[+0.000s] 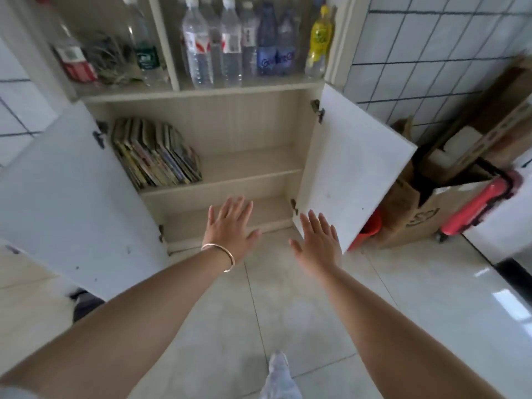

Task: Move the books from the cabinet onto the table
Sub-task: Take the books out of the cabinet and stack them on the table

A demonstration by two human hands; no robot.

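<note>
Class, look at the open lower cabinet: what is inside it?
A row of leaning books stands at the left of the upper shelf; the rest of it looks bare. The left door hides the cabinet's left edge, and the bottom shelf shows only partly.

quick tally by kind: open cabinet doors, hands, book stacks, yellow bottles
open cabinet doors: 2 (left door, right door)
hands: 2 (left hand, right hand)
book stack: 1
yellow bottle: 1
total: 6
</note>
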